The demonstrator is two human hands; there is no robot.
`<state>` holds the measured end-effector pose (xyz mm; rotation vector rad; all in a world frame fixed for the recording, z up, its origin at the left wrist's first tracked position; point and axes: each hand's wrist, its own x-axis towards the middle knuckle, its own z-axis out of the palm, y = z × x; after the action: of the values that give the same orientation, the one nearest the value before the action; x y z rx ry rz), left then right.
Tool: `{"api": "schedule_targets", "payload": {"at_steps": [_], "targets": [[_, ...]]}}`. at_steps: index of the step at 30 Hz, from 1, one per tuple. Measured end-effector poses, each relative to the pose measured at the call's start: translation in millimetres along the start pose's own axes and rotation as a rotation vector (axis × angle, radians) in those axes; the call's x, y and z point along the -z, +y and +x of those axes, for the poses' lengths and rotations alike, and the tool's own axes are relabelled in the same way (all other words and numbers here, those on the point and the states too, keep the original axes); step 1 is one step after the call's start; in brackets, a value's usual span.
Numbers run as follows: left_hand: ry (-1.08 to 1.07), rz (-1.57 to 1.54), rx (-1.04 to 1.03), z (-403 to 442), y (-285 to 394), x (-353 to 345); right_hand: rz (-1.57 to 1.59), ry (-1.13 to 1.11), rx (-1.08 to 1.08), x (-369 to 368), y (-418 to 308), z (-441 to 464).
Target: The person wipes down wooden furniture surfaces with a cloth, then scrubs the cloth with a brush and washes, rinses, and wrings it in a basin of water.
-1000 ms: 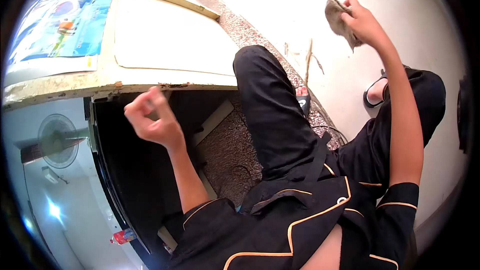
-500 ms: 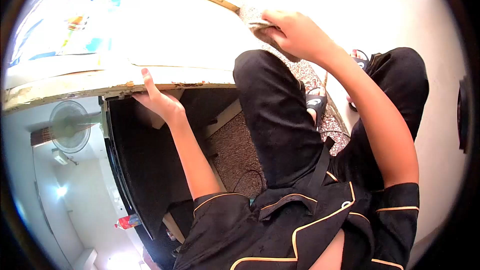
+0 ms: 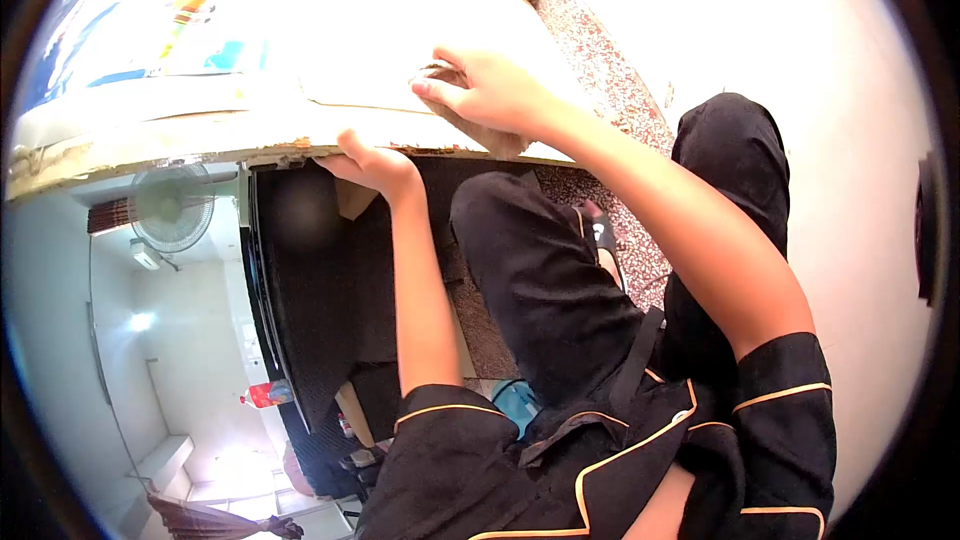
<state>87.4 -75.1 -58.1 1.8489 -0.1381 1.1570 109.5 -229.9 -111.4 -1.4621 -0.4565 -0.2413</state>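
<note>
Head view | right hand (image 3: 495, 95): gripping brownish cloth (image 3: 497, 143) at tabletop (image 3: 350, 30), near side | left hand (image 3: 378, 168): left of cloth, at chipped edge (image 3: 265, 151), closure unclear | risk: cloth snagging, from roughness

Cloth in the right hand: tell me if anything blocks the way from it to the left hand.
Nothing visible stands between the cloth in the right hand and the left hand, which is at the table's worn front edge. Whether the cloth touches the tabletop, I can't tell.
</note>
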Motion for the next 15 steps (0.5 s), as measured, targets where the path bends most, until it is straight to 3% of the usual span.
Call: {"api": "schedule_targets", "payload": {"at_steps": [4, 5, 8, 9, 14, 15], "targets": [[0.060, -0.047, -0.049, -7.9, 9.5, -19.7, 0.129, 0.036, 0.007, -11.1, 16.2, 39.9], [0.093, -0.024, -0.046, -7.6, 6.5, -17.9, 0.159, -0.036, -0.095, -10.1, 15.8, 54.1], [0.093, 0.112, -0.090, -3.4, -10.7, -5.3, 0.199, -0.017, -0.135, -32.1, 36.7, 102.1], [0.133, 0.078, -0.029, -2.3, -10.3, -7.0, 0.148, -0.050, -0.253, -26.5, 33.4, 111.4], [0.254, -0.126, 0.221, -19.9, -11.9, -11.1, 0.251, -0.272, -0.282, -16.0, 75.1, 174.3], [0.317, -0.055, 0.213, -28.2, -14.5, -10.1, 0.335, -0.334, -0.328, -17.1, 81.7, 180.4]]}}
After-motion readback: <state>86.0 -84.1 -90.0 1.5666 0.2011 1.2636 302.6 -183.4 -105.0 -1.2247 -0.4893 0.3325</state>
